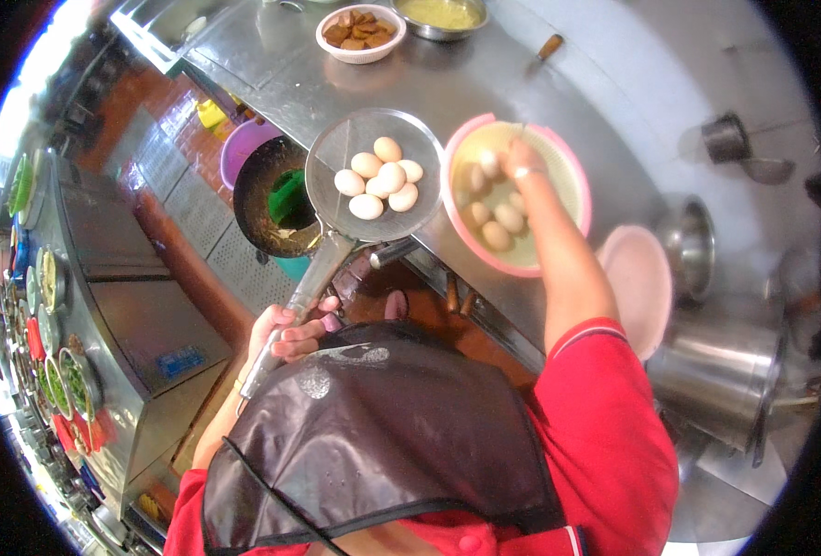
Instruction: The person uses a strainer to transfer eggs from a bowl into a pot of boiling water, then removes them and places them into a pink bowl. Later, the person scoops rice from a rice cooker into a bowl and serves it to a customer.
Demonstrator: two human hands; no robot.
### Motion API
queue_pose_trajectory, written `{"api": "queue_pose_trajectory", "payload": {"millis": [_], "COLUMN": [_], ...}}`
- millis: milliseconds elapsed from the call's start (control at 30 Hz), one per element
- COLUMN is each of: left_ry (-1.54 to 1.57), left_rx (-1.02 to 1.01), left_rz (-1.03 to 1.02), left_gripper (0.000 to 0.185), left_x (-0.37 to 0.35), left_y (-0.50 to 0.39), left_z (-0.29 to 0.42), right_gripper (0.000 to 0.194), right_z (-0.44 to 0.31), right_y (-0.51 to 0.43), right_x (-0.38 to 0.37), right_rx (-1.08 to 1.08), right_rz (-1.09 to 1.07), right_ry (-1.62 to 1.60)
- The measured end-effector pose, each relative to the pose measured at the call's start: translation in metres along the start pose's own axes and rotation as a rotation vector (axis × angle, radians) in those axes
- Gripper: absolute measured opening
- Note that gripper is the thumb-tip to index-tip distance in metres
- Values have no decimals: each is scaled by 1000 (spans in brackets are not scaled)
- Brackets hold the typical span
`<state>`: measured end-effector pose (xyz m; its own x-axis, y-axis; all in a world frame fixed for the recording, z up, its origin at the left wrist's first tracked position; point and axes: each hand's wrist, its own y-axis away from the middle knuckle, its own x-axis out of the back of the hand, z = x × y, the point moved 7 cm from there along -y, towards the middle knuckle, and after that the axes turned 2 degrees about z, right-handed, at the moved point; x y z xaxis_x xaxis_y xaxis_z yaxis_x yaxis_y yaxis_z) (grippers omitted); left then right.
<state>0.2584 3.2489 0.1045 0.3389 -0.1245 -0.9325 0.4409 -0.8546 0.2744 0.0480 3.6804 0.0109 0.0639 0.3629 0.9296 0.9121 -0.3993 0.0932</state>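
My left hand grips the metal handle of a round mesh strainer. Several pale eggs lie together in the strainer's mesh. It is held level beside a pink-rimmed plastic basin on the steel counter. My right hand reaches down into the basin, which holds cloudy liquid and several more eggs. An egg is close to the right fingertips; blur hides whether they hold it.
Below the strainer sits a dark wok, with a purple bucket behind. At the back stand a white basket of brown pieces and a steel bowl. A pink lid-like disc and a large steel pot are at the right.
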Motion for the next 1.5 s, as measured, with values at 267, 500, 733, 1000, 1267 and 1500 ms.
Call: {"api": "queue_pose_trajectory", "payload": {"millis": [267,500,733,1000,1267,1500], "left_ry": [42,21,15,6,-30,-28], "left_rx": [1,0,-24,-7,32,28], "left_rz": [-40,-35,-8,-60,-59,-12], "left_gripper": [56,57,56,53,53,52], "left_x": [-3,-4,-2,1,4,8], "left_y": [-3,-5,-5,-4,-1,4], "left_z": [-1,-3,-4,-1,5,11], "right_gripper": [32,43,55,54,47,32], "right_z": [41,3,-15,-76,-239,-188], "right_y": [53,84,79,93,175,164], "right_x": [42,40,36,68,-18,13], "right_rx": [-100,122,-17,172,914,694], "right_rz": [-385,-491,-596,-449,-143,-39], "right_ry": [-483,525,347,-231,351,-224]}}
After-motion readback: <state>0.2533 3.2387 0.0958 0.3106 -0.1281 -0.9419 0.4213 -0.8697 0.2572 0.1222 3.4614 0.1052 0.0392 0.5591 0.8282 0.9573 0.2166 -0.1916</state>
